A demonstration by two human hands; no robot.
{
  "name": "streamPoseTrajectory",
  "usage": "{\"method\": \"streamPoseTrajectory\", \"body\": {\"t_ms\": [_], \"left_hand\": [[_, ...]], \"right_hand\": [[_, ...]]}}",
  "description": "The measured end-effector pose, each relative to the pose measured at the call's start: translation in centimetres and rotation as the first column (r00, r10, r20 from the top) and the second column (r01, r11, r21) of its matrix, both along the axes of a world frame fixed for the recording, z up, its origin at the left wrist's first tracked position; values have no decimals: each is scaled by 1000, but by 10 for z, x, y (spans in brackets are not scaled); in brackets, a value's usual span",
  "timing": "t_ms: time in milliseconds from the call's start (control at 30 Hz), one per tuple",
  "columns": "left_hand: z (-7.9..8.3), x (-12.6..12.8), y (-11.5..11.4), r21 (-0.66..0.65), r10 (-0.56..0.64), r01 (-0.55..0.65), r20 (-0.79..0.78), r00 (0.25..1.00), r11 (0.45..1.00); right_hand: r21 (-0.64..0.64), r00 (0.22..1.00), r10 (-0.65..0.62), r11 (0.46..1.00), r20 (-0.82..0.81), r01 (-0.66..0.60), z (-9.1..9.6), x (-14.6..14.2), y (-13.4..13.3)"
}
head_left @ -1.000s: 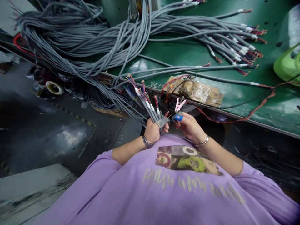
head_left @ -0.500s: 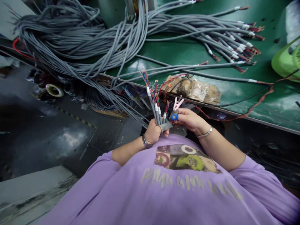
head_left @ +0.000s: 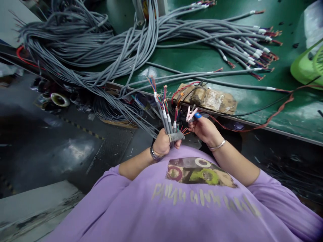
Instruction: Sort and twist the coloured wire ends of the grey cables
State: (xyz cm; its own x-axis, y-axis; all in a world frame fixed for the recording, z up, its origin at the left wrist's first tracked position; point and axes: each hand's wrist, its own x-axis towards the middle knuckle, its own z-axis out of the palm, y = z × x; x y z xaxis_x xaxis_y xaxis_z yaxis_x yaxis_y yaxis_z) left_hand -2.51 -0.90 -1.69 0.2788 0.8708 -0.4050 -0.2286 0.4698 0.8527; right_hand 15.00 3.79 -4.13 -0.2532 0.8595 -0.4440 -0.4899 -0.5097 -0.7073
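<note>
My left hand [head_left: 162, 144] is closed round several grey cables [head_left: 167, 123], whose white-banded ends and coloured wires point up. Grey wrapping covers its thumb [head_left: 176, 136]. Beyond that thumb, a fan of thin orange and green wires [head_left: 185, 130] sticks out to the right. My right hand [head_left: 203, 127], with a blue wrap on one digit, pinches a small pink V-shaped tool like a clip [head_left: 191, 114]. A gap separates it from the orange wires. What the right fingertips grip is partly hidden.
A big heap of grey cables [head_left: 83, 43] lies across the green bench [head_left: 176, 55], stripped ends at right. On the bench's front edge sits a taped cardboard block [head_left: 212, 99]. A green basket [head_left: 306, 69] stands far right. Coiled dark cable [head_left: 113, 111] rests below the bench.
My right hand has drawn back from the wire ends, turning and carrying the pink tool slightly up. Orange wires now show spread out. My left hand keeps its hold, shifted slightly left.
</note>
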Motion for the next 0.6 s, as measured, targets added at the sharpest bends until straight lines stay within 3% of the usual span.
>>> {"method": "streamPoseTrajectory", "body": {"t_ms": [167,267,600], "left_hand": [[11,9,8,15,72,-72,-9,997,997],[14,15,13,15,87,-87,14,996,996],[13,25,16,-35,55,-56,-23,998,998]], "right_hand": [[87,996,64,995,-66,-58,7,-3,8],[132,998,36,991,-57,-28,9,-10,10],[58,977,-95,992,-191,108,8,-23,11]]}}
